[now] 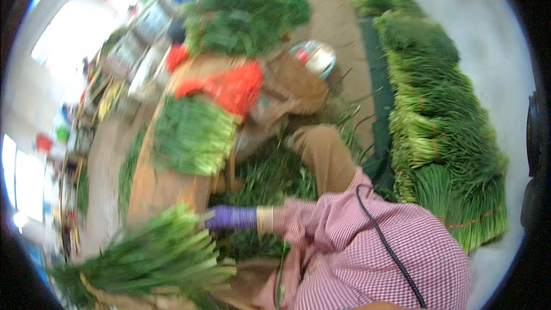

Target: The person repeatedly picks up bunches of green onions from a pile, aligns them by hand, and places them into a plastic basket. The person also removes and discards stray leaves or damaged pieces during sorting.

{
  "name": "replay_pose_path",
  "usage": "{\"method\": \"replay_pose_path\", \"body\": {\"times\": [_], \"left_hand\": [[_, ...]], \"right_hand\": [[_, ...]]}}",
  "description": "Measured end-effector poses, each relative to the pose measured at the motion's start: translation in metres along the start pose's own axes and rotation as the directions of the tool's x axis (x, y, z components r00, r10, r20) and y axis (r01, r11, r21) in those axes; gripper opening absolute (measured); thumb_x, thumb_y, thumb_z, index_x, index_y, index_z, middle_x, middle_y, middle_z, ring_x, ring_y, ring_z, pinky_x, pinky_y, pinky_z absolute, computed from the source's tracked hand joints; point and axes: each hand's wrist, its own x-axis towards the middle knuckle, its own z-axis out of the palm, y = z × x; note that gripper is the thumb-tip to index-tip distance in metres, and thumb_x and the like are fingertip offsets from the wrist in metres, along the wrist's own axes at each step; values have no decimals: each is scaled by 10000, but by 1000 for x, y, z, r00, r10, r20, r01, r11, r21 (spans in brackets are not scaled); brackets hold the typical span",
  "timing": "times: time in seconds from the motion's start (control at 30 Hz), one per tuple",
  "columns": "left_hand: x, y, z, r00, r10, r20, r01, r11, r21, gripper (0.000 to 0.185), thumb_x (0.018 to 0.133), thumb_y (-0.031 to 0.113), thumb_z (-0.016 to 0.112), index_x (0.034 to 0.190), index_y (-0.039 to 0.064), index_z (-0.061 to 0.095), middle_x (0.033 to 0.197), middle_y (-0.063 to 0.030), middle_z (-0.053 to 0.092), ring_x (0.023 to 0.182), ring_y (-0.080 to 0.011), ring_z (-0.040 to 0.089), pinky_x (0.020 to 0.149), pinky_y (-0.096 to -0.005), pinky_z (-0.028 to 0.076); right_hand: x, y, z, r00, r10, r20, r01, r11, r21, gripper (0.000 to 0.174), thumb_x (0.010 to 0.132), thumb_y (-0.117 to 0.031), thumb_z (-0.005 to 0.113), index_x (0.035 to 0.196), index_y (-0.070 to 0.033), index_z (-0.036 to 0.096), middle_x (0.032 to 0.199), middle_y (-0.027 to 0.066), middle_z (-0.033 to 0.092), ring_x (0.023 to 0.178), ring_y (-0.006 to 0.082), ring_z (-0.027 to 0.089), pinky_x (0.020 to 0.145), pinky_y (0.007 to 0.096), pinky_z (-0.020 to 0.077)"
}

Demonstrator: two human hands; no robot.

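Observation:
My right hand (pixel 230 217), in a purple glove with a pale cuff, is at the cut ends of a large loose bunch of long green leafy stalks (pixel 163 254) at the lower left. A small pale thing shows at its fingertips; blur hides whether the fingers hold it or a stalk. My left hand is out of view. Beyond my right hand, a second pile of green stalks (pixel 193 133) lies on the wooden table (pixel 168 191), their pale ends towards me. A red mesh or plastic bag (pixel 234 88) lies beside that pile.
A large green heap (pixel 245 13) stands at the top. Banded green bundles (pixel 430 94) line the floor at right, beside a dark green strip (pixel 379 94). A round basin (pixel 316 58) and a brown sack (pixel 297 82) are near my knee (pixel 323 150). Loose leaves (pixel 275 181) lie below the table edge.

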Motion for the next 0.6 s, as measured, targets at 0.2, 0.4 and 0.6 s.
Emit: {"method": "replay_pose_path", "body": {"times": [0.2, 0.4, 0.6], "left_hand": [[-1, 6, 7, 987, -160, -27, 152, 969, -195, 453, 969, 313, 426, 1351, 71, 420, 1238, -166, 558, 1053, -324, 597, 864, -446, 544], [3, 9, -15, 934, -333, -129, 275, 901, -335, 503, 970, 360, 398, 1368, 53, 420, 1222, -183, 574, 1028, -350, 614, 825, -472, 564], [6, -13, -42, 972, 220, 83, -234, 935, 266, 399, 956, 192, 508, 1306, 21, 424, 1235, -150, 559, 1095, -258, 571, 925, -366, 489]], "right_hand": [[-19, -14, -10, 996, -41, -80, 49, 994, 102, 570, 927, -363, 586, 1376, -51, 425, 1198, 74, 585, 924, 150, 608, 730, 299, 530], [-14, 5, -39, 855, -480, -199, 416, 862, -289, 436, 918, -395, 603, 1177, -46, 583, 912, 61, 645, 795, 129, 623, 691, 287, 535], [-31, -24, -43, 943, -170, -286, 124, 977, -172, 402, 977, -399, 467, 930, -61, 680, 736, 67, 669, 597, 146, 605, 585, 290, 505]]}}
